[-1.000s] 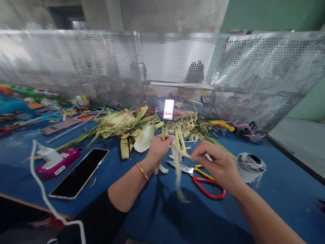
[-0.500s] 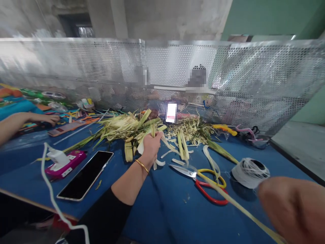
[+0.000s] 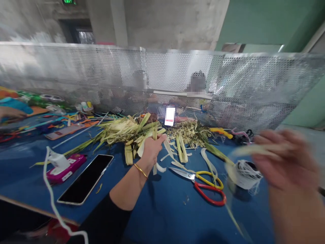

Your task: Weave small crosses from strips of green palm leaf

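My left hand [image 3: 151,149], with a gold bangle at the wrist, is closed around pale green husk strips [image 3: 155,133] that stick out above and below the fist. Raised at the right is my right hand [image 3: 286,159], smeared by motion. A long pale husk strip [image 3: 264,149] is pinched in its fingers, and its blurred length trails down toward the table. Behind my left hand lies a pile of husks [image 3: 119,128], with a heap of shreds [image 3: 193,132] to its right. Between my hands rest scissors [image 3: 194,176] with one yellow and one red handle.
A spool of white string [image 3: 247,179] stands below my right hand. On the left of the blue table [image 3: 172,217] are a phone [image 3: 86,179], a magenta power strip [image 3: 76,161] and a white cable [image 3: 52,196]. A perforated metal screen [image 3: 101,74] closes off the back. Another person's hand [image 3: 12,113] shows far left.
My right hand has risen from the lower right, carrying the pale strip up past the string spool. My left hand keeps its grip. The other person's hand has drawn back leftward.
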Demonstrator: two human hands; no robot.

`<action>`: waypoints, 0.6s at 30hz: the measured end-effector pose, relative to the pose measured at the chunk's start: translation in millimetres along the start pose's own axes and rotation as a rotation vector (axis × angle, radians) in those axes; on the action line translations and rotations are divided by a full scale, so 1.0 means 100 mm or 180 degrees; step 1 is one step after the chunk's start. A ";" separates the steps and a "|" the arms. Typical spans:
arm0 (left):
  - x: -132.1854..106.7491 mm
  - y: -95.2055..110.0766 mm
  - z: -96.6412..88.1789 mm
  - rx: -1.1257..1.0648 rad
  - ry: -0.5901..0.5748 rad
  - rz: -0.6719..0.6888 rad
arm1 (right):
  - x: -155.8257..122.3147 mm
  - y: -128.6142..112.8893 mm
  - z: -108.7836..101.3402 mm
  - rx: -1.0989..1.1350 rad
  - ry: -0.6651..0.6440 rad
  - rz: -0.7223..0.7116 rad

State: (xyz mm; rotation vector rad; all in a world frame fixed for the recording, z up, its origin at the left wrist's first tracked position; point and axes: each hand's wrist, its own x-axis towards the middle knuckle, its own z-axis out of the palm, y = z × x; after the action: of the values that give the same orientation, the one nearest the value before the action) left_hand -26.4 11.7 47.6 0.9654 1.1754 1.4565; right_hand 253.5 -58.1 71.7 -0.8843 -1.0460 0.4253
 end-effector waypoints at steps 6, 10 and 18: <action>-0.19 0.01 0.09 -0.0183 -0.0299 0.0010 | -0.07 0.28 0.77 -0.0903 0.0264 0.0446; -0.21 -0.06 0.10 0.0204 -0.0303 0.0431 | -0.54 0.27 1.05 -0.0674 -0.1735 0.1666; -0.14 -0.13 0.07 0.0935 -0.0301 0.0876 | -0.60 0.17 0.95 -0.1666 -0.2156 0.0882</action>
State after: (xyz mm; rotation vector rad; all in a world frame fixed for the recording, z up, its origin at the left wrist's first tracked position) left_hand -14.2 -0.3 36.8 1.4298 1.2450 1.4551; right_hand 143.9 -48.4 44.4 -1.4108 -1.7089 0.7303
